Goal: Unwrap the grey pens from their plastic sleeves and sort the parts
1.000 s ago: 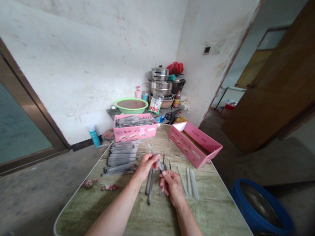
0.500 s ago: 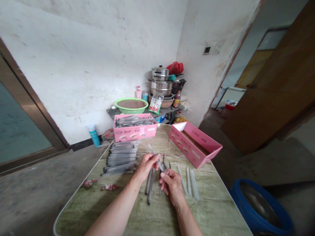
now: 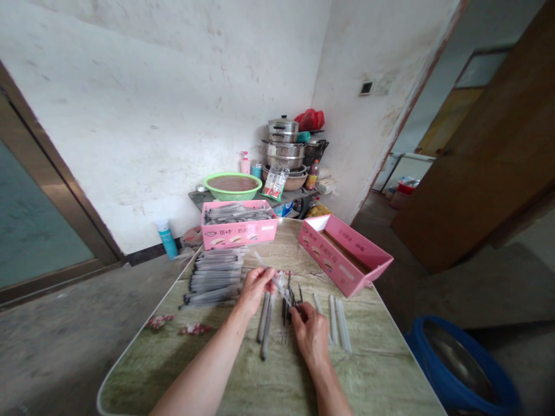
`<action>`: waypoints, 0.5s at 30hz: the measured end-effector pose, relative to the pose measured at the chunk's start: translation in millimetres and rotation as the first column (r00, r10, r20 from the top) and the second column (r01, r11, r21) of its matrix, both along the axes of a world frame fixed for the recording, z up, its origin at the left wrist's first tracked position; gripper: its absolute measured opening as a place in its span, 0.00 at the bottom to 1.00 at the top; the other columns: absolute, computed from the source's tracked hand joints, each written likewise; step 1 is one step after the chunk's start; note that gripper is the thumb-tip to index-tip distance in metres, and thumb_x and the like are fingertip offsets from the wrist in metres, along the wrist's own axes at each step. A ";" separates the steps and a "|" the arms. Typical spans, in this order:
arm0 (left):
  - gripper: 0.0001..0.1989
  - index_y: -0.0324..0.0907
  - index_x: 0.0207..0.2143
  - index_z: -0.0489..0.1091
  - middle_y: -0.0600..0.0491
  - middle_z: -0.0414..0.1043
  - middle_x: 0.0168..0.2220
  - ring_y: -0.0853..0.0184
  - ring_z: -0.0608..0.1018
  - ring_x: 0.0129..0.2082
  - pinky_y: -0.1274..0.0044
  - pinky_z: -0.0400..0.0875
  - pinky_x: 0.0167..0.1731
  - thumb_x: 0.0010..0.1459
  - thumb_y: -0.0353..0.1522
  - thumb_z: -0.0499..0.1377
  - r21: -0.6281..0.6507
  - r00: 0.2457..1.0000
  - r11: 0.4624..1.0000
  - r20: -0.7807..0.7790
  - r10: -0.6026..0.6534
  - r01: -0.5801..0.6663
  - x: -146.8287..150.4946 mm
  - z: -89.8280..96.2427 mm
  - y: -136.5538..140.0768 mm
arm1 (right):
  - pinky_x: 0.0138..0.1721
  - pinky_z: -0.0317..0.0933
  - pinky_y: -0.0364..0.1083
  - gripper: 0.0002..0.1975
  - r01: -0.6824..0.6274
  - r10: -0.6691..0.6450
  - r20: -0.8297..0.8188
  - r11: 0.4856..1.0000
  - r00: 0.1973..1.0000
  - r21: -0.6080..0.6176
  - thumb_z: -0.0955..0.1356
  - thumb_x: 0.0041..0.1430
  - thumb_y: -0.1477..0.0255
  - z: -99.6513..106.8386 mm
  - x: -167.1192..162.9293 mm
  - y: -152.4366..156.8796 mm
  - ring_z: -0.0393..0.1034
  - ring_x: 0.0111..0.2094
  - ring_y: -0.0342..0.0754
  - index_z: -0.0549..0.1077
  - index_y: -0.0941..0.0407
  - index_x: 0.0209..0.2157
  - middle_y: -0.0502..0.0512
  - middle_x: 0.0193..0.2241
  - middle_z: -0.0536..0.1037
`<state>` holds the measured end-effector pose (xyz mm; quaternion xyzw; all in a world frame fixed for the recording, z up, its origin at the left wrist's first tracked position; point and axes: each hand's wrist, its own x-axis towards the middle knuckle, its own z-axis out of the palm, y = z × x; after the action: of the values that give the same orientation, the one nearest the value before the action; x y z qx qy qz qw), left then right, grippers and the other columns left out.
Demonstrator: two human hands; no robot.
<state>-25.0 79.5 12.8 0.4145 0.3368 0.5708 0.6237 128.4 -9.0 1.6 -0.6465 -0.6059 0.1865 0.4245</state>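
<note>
Clear plastic is the star of the show: one see-through tube (image 3: 281,290) slants over mid-bench, top end up-left, lower end down-right. L hand (image 3: 259,283) has its grip clamped on it, thumb & fingers pinched round the tube w/ the top end poking out beyond. R hand (image 3: 311,332) is right by the lower end, back of hand up, thumb & fingers bunched; can't tell if that grip is clamped on the tube, on a dark bit or on nothing at all.

Btwn & below the hands, a few thin dark pieces (image 3: 285,306) lie on the bench (image 3: 373,370), partly hidden. Just L of those, 2 dark-tipped tubes (image 3: 267,329) lie side by side. Over R, beyond the R hand, sev. pale tubes (image 3: 342,326) lie roughly lengthwise.

Far L on the bench: big stack of dark-tipped grey pens (image 3: 217,277), all lying crosswise. Behind it, pink box no. 1 (image 3: 238,236), piled w/ more of the same. Pink box no. 2 (image 3: 321,254) sits angled at far R, brown bottom showing.

Backdrop, quick: green basin (image 3: 234,195) & stacked steel pots (image 3: 284,151) on a low shelf behind the bench; blue tub (image 3: 427,358) on the R, beside the bench.
</note>
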 end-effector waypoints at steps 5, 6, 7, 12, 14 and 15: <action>0.17 0.35 0.28 0.72 0.53 0.71 0.23 0.76 0.68 0.17 0.83 0.62 0.16 0.49 0.42 0.64 -0.001 1.000 1.000 -0.006 0.024 -0.024 -2.0 -4.8 2.6 | 0.24 0.49 0.41 0.11 0.105 -0.069 0.418 0.992 0.906 -0.063 0.63 0.60 0.68 0.2 0.3 -5.8 0.72 0.24 0.47 0.74 0.55 0.27 0.54 0.23 0.78; 0.18 0.35 0.28 0.72 0.53 0.71 0.23 0.76 0.68 0.17 0.83 0.62 0.16 0.49 0.43 0.64 -0.001 1.000 1.000 -0.008 0.022 -0.022 -2.2 -4.8 2.6 | 0.24 0.48 0.41 0.11 0.111 -0.065 0.445 0.991 0.893 -0.077 0.63 0.59 0.68 0.4 0.4 -6.2 0.73 0.25 0.47 0.74 0.55 0.27 0.54 0.23 0.78; 0.18 0.34 0.29 0.72 0.53 0.71 0.22 0.76 0.68 0.17 0.83 0.62 0.16 0.49 0.43 0.64 -0.001 1.000 1.000 -0.011 0.021 -0.021 -2.3 -4.5 2.4 | 0.24 0.48 0.41 0.11 0.111 -0.058 0.460 0.990 0.886 -0.088 0.64 0.59 0.68 0.5 0.6 -6.4 0.73 0.25 0.47 0.74 0.55 0.27 0.54 0.23 0.78; 0.18 0.34 0.28 0.72 0.53 0.70 0.21 0.75 0.68 0.16 0.83 0.63 0.16 0.47 0.43 0.65 -0.014 1.000 1.000 -0.027 -0.008 0.008 -0.7 -0.3 -1.4 | 0.26 0.52 0.43 0.15 0.093 -0.094 0.325 0.995 0.941 0.021 0.61 0.62 0.65 -0.2 1.6 -6.6 0.73 0.25 0.50 0.76 0.56 0.39 0.58 0.25 0.79; 0.18 0.34 0.28 0.71 0.54 0.69 0.19 0.75 0.68 0.16 0.83 0.63 0.16 0.48 0.43 0.65 -0.007 0.999 0.999 -0.037 -0.036 0.036 1.6 0.3 -3.4 | 0.27 0.53 0.43 0.17 0.043 -0.062 0.215 0.995 0.975 0.091 0.59 0.64 0.62 -0.1 -0.1 -6.5 0.73 0.26 0.50 0.76 0.57 0.40 0.59 0.26 0.79; 0.18 0.35 0.28 0.71 0.54 0.68 0.19 0.75 0.68 0.16 0.83 0.63 0.16 0.48 0.43 0.64 -0.003 0.998 0.999 -0.043 -0.050 0.050 3.0 0.2 -4.0 | 0.28 0.54 0.43 0.18 0.007 -0.026 0.174 0.994 0.984 0.112 0.60 0.64 0.61 0.0 -1.3 -6.5 0.72 0.26 0.50 0.76 0.56 0.38 0.59 0.26 0.79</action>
<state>-22.0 75.5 13.0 0.4343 0.3401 0.5459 0.6307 127.1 -15.4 1.6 -0.6409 -0.6449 0.0914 0.4062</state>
